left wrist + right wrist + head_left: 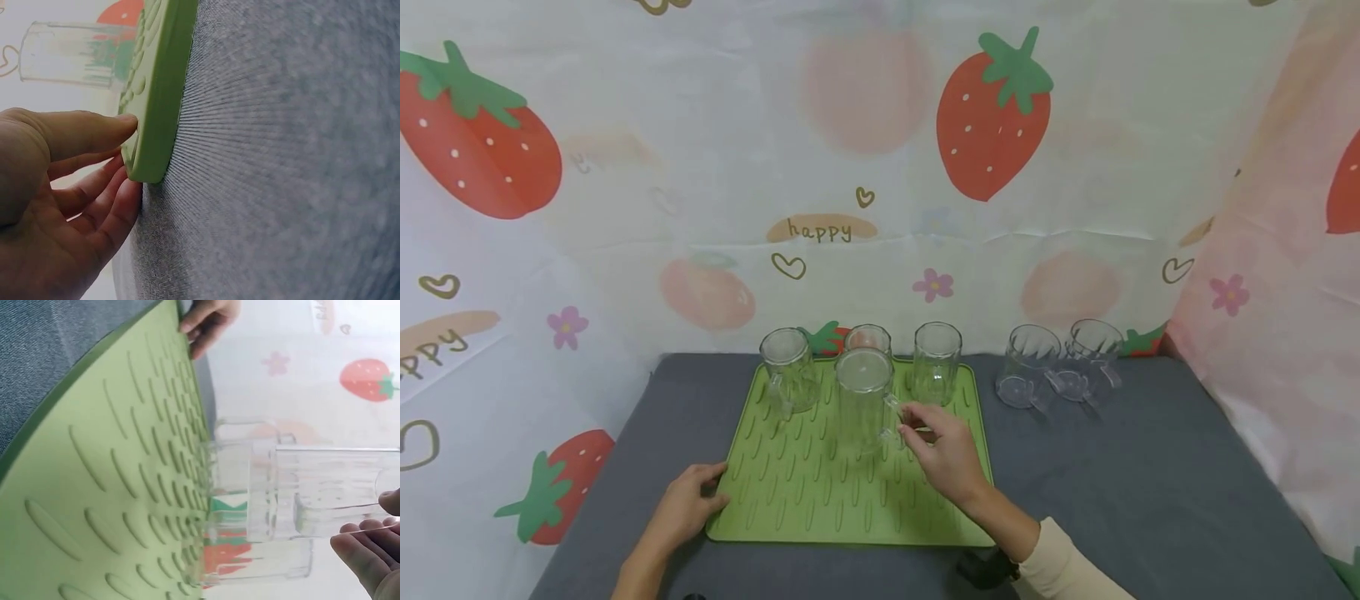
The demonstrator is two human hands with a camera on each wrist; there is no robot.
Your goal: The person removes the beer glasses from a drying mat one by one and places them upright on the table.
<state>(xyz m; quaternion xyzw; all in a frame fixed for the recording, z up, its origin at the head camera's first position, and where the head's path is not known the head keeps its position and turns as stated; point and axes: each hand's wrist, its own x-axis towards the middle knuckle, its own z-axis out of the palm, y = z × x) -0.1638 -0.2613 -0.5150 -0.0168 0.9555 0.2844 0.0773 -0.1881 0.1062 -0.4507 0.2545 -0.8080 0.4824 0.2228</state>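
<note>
**Clear, glass-like cylindrical mug [859, 417]: grip by the handle [892, 403]**

Right hand [946, 454] pinches that handle; mug is over the middle of the green, ridged, rubbery-looking rectangular mat [850, 535], apparently just off it. Left hand [681, 507] pinches the mat's left edge. Mug likely stiff, fairly heavy, slick-walled, chippable. Mat probably bendy, grippy.

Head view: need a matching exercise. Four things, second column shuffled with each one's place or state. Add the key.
1. Person's left hand
2. Person's right hand
3. Rectangular green ridged mat
4. Farthest-right clear glass mug

A. Stands on the dark grey cloth
B. Has mugs standing on it
C. Holds the clear glass mug nearest the camera
D. At the left edge of the mat

Pairs: 1-D, 2-C, 3-B, 4-A
</note>
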